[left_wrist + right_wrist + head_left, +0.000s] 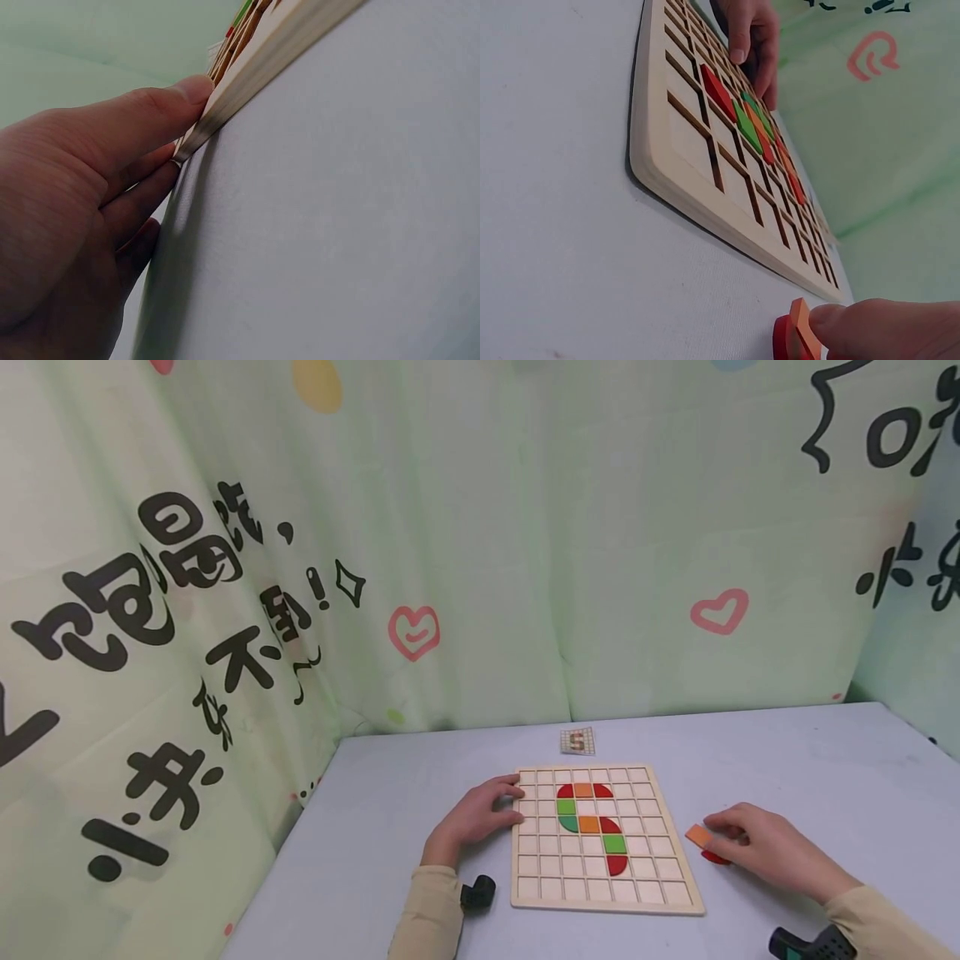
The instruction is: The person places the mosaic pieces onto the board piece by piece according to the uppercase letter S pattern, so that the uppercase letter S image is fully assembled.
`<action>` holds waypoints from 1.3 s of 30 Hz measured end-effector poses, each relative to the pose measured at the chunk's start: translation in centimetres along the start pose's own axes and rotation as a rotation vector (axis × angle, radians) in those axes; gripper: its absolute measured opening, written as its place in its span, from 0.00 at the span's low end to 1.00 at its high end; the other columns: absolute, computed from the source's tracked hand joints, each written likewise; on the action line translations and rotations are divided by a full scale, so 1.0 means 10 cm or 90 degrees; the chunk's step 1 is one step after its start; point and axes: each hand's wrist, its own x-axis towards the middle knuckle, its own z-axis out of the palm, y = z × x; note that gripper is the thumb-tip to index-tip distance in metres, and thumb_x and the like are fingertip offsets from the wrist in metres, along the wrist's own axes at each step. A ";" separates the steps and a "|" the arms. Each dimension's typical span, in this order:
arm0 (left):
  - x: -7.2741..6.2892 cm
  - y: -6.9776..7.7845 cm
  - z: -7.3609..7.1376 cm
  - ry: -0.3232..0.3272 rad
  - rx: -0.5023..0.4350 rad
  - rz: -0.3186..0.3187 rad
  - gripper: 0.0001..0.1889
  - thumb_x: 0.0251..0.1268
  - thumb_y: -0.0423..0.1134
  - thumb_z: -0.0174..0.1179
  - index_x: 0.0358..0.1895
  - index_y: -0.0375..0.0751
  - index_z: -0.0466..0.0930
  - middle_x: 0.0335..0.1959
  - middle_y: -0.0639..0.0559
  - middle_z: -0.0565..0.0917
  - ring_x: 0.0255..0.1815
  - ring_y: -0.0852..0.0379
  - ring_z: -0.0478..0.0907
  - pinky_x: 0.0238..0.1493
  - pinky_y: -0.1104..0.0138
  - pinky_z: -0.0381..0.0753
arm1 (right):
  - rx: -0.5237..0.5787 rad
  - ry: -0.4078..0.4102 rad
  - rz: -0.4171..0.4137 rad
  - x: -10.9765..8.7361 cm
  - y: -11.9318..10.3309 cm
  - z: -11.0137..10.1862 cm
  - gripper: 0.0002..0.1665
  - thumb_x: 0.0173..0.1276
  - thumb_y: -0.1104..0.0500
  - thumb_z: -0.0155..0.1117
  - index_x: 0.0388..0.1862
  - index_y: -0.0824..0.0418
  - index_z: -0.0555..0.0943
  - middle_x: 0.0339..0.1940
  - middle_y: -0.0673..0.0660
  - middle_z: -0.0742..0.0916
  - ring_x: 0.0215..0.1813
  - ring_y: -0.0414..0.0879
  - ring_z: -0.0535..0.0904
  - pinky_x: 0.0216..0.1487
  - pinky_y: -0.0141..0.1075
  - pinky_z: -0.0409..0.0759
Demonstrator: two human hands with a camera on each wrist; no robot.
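Note:
A wooden grid board [645,893] lies on the table, bearing several red, orange, green and teal tiles in a curving S-like row. At its left edge my left hand [474,814] rests, thumb on the rim and fingers extended along the side, as the left wrist view also shows. To the right of the board, my right hand [772,847] pinches an orange square tile [698,836]. A red rounded tile [716,857] sits against the orange one under the fingers; whether it is held too, I cannot tell.
Behind the board lies a small card [577,741] printed with a grid pattern. The white table [360,852] runs back to a pale green curtain [480,527] with black lettering and hearts. Black wrist devices [478,893] sit at both wrists.

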 end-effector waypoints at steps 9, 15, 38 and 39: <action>-0.01 0.00 0.00 0.001 -0.002 -0.001 0.20 0.67 0.42 0.65 0.60 0.40 0.81 0.74 0.49 0.71 0.77 0.47 0.64 0.77 0.53 0.64 | -0.005 0.014 -0.035 0.01 -0.09 0.04 0.21 0.63 0.52 0.73 0.48 0.65 0.86 0.43 0.53 0.85 0.38 0.39 0.74 0.35 0.31 0.76; -0.01 -0.01 0.01 -0.002 -0.006 0.002 0.20 0.67 0.42 0.65 0.60 0.39 0.81 0.74 0.48 0.71 0.77 0.47 0.64 0.77 0.53 0.64 | -0.014 0.035 -0.057 0.02 -0.10 0.11 0.16 0.63 0.51 0.74 0.44 0.60 0.87 0.38 0.48 0.82 0.35 0.35 0.69 0.34 0.31 0.72; -0.01 -0.01 0.01 0.000 0.001 0.003 0.20 0.68 0.42 0.65 0.60 0.40 0.81 0.74 0.49 0.71 0.77 0.48 0.64 0.77 0.54 0.64 | -0.052 -0.007 -0.011 0.16 -0.16 0.12 0.19 0.61 0.56 0.74 0.46 0.68 0.85 0.39 0.54 0.83 0.37 0.45 0.75 0.37 0.41 0.78; -0.01 -0.01 0.01 0.000 0.001 0.003 0.20 0.68 0.42 0.65 0.60 0.40 0.81 0.74 0.49 0.71 0.77 0.48 0.64 0.77 0.54 0.64 | -0.055 -0.005 -0.014 0.16 -0.16 0.12 0.18 0.61 0.57 0.74 0.46 0.67 0.85 0.38 0.54 0.83 0.37 0.45 0.75 0.37 0.40 0.78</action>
